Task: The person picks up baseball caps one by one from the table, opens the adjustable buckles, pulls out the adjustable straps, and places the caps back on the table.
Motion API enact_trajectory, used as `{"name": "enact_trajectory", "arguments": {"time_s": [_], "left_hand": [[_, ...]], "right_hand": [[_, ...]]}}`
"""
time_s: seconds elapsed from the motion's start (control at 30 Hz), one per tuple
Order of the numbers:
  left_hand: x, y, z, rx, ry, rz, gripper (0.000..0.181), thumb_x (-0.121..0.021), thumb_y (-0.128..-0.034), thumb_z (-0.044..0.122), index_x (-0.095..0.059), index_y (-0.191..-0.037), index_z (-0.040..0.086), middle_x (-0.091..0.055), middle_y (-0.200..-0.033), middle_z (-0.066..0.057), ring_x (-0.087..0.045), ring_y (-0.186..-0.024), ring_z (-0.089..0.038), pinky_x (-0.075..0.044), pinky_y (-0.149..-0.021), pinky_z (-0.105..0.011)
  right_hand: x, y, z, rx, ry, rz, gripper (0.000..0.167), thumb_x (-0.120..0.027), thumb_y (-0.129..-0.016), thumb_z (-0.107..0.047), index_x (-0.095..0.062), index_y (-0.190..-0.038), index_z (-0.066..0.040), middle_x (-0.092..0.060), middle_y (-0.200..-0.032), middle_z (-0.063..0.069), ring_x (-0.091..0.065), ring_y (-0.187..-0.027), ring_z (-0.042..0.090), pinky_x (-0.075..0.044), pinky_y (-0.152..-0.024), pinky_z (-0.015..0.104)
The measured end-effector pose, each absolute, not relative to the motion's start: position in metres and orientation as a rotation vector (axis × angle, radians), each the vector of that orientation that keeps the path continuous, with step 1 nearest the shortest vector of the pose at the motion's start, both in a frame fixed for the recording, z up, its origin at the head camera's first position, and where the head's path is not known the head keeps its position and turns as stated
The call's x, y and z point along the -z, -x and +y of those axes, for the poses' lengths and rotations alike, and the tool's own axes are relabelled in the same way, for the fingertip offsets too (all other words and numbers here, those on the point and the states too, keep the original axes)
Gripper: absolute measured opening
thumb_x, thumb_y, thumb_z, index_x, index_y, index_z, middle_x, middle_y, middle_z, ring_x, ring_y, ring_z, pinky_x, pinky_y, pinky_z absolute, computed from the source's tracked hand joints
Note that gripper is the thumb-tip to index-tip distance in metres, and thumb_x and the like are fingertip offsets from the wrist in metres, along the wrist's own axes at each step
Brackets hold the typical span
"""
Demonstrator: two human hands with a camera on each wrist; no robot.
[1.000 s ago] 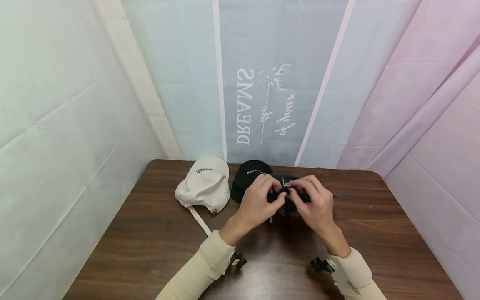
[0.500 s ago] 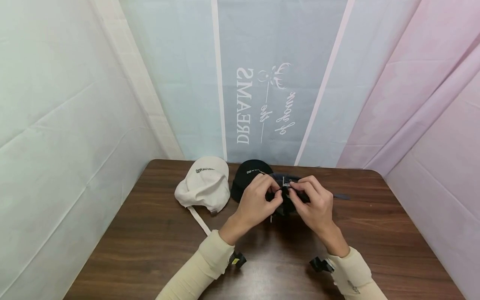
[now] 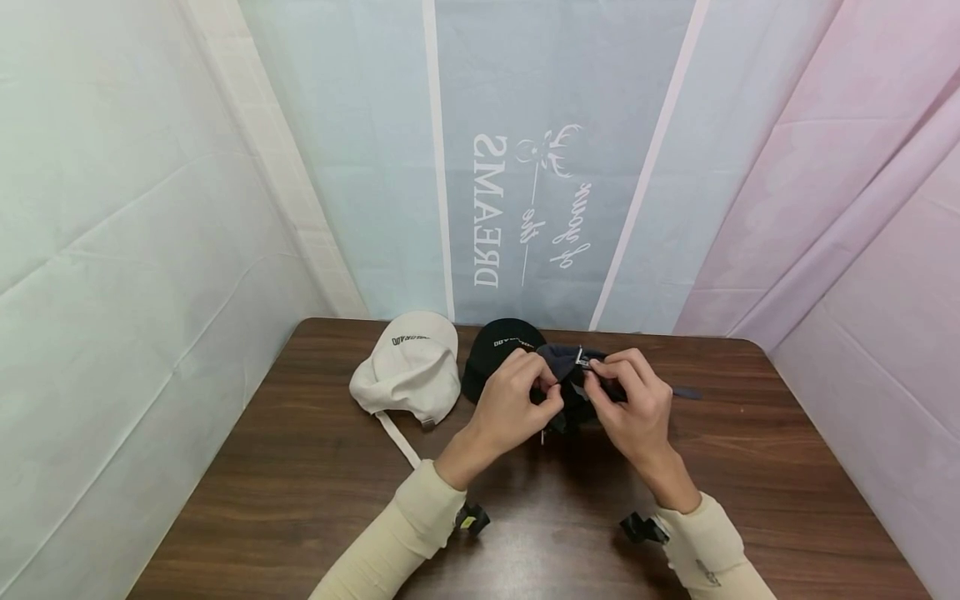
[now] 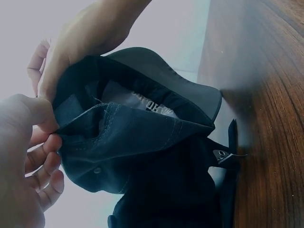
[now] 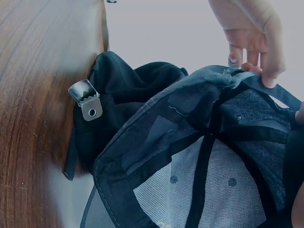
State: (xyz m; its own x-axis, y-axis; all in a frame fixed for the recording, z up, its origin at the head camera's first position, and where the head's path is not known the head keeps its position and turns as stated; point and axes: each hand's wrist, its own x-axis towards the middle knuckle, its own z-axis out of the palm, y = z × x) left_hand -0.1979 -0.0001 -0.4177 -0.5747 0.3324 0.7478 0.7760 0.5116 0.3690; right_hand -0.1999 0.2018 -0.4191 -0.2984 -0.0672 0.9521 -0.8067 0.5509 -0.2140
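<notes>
A navy baseball cap is held up between both hands, its inside lining and mesh panels showing in the right wrist view. The left hand pinches the cap's back edge near the strap. Opposite it, the right hand pinches the other side of the strap opening, beside a small metal clasp. Its fingertips are mostly cut off in the right wrist view. Just behind and left of the hands, a black cap with lettering on it lies on the table, partly covered by the left hand.
A white cap lies at the left, its loose strap trailing toward the front. All rest on a brown wooden table backed by printed cloth. In the right wrist view a metal buckle hangs on dark fabric beside the navy cap.
The fingertips have drawn slightly apart, the right hand shifting a little to the right with the metal clasp. More of the navy cap's edge shows between the hands. Both other caps have stayed put.
</notes>
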Motion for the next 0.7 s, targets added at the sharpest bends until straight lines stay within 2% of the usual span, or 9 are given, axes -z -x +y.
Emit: {"name": "enact_trajectory", "arguments": {"time_s": [0.17, 0.4, 0.7], "left_hand": [[0.420, 0.198, -0.002, 0.941, 0.906, -2.164, 0.021, -0.077, -0.0832, 0.003, -0.060, -0.081, 0.015, -0.062, -0.079, 0.004, -0.053, -0.078, -0.012, -0.044, -0.069, -0.018], [0.423, 0.198, -0.005, 0.954, 0.898, -2.206, 0.019, -0.074, -0.0867, 0.005, -0.060, -0.083, 0.016, -0.061, -0.081, 0.004, -0.053, -0.081, -0.011, -0.044, -0.070, -0.016], [0.426, 0.198, -0.011, 0.969, 0.863, -2.220, 0.016, -0.073, -0.0881, 0.006, -0.060, -0.086, 0.016, -0.062, -0.083, 0.005, -0.054, -0.082, -0.010, -0.047, -0.073, -0.017]], "right_hand": [[0.418, 0.201, 0.203, -0.903, -0.700, -1.706, 0.015, -0.071, -0.093, -0.008, -0.073, -0.086, 0.005, -0.067, -0.086, 0.019, -0.061, -0.059, 0.025, -0.048, -0.057, 0.021], [0.419, 0.201, 0.203, -0.931, -0.691, -1.701, 0.009, -0.073, -0.087, -0.002, -0.073, -0.088, 0.006, -0.067, -0.085, 0.020, -0.057, -0.058, 0.022, -0.044, -0.057, 0.019], [0.418, 0.198, 0.205, -0.944, -0.647, -1.775, 0.020, -0.077, -0.083, 0.001, -0.068, -0.100, 0.008, -0.063, -0.083, 0.013, -0.057, -0.063, 0.018, -0.045, -0.064, 0.018]]}}
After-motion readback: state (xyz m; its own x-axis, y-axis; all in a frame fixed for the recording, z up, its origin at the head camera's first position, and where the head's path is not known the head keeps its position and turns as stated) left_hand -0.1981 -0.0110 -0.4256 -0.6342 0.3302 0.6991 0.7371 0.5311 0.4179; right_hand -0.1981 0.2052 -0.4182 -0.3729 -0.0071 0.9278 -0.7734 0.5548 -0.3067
